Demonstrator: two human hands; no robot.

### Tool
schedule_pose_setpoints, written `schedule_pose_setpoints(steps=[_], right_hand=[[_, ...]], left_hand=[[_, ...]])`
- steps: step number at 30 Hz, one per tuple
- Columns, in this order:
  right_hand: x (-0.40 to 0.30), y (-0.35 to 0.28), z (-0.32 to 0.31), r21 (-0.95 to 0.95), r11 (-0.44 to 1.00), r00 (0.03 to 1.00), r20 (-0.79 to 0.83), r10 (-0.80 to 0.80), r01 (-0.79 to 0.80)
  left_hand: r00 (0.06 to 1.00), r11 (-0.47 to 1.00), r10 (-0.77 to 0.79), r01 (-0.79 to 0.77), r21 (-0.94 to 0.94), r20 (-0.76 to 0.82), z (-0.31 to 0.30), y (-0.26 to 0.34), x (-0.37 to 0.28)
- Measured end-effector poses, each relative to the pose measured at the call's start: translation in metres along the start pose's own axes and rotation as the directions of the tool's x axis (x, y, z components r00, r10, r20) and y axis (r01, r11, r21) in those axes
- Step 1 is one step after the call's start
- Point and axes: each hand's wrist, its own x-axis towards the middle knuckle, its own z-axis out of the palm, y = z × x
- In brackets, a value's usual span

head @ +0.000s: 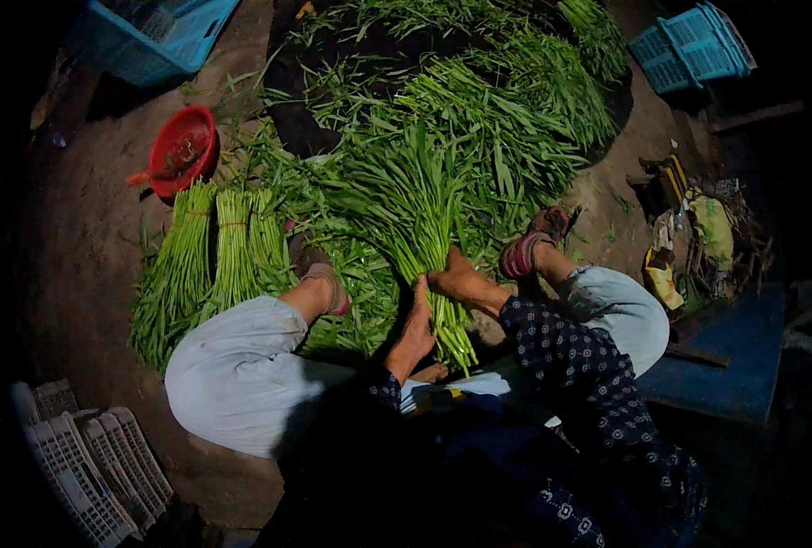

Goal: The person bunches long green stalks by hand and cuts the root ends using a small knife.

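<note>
Between my knees I hold a bunch of long-stemmed leafy greens (406, 212), its leaves pointing away from me and its pale cut stems toward my lap. My left hand (416, 322) grips the stems from the left side. From the right, my right hand (462, 279) is closed around the same bunch, slightly farther up; some of its fingers are hidden behind the stems. Loose leaves (361, 281) cover the ground beneath. Several tied bundles of greens (233, 229) lie to the left beyond my left knee, stems pointing away.
A large pile of greens (495, 116) spreads over dark sheeting ahead. A red plastic basin (204, 154) sits left of it. Blue plastic crates stand at the far left (166, 51) and far right (697, 51). Grey crates (94, 472) lie behind left; mixed debris (707, 233) lies right.
</note>
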Motion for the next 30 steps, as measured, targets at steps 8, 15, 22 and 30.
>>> schedule_pose_setpoints(steps=[8, 15, 22, 30], right_hand=[[-0.004, -0.011, 0.007, -0.348, 0.93, 0.991, 0.023, 0.131, -0.115], [0.018, 0.038, 0.019, 0.138, 0.981, 0.986, 0.119, 0.119, -0.135], [-0.007, -0.029, -0.011, 0.356, 0.828, 0.881, 0.36, 0.307, -0.434], [-0.009, -0.025, -0.021, 0.034, 0.999, 0.981, 0.195, 0.022, -0.029]], left_hand=[[0.964, 0.964, -0.261, 0.263, 0.043, -0.059, -0.005, 0.011, 0.005], [0.958, 0.967, -0.222, 0.24, 0.084, -0.18, -0.009, -0.013, 0.024], [0.989, 0.988, -0.146, 0.144, -0.059, -0.024, -0.023, -0.033, 0.035], [0.966, 0.983, 0.184, -0.178, 0.052, -0.183, 0.024, -0.008, 0.043]])
